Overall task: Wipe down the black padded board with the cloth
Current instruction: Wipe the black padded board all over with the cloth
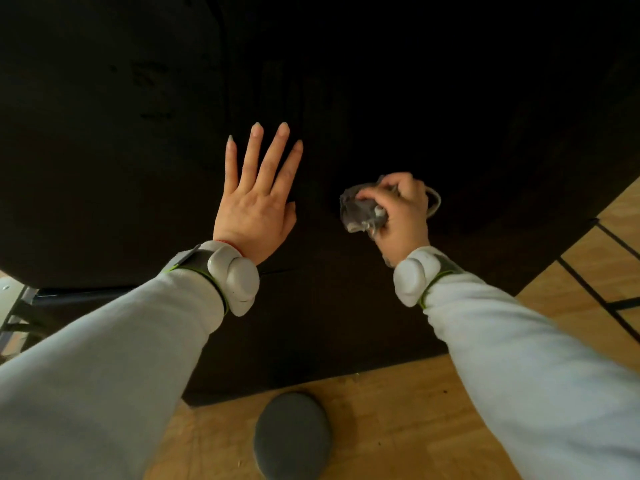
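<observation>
Since the cloth [362, 211] is wadded into a tight grey ball in the right hand [403, 220], only a small patch of it meets the black padded board [346, 317]. A pass would likely leave streaks and unwiped strips. Right fingers [398, 183] are curled round the wad, gripping it, and a pale loop of it sticks out on the fist's right side. Cloth sits on the board's middle, just right of the left hand [256, 209].

Left hand lies flat on the board, fingers [251, 157] straight and spread, holding nothing; looks like bracing.

- Risk: wiping leftward runs the cloth into that hand, so the strip under the palm gets skipped unless the hand shifts.
- Risk: padding may give under pressure, and an unfixed board could slide; cannot tell how it is mounted.
- Risk: the loose end could drag or slip from the grip.
- Risk: board is very dark, so missed spots are hard to see. Faint scuffs [149, 77] show far left.

Surface is matte black and fills most of the view. Its near edge ends over a wooden floor [398, 427] with dark lines [588, 285] at right. Metal frame [20, 306] shows under the board at near left. Grey rounded object [292, 436] lies on the floor near centre, unclear what. Both arms wear pale grey sleeves [121, 341], each with a grey wrist device [235, 278].
</observation>
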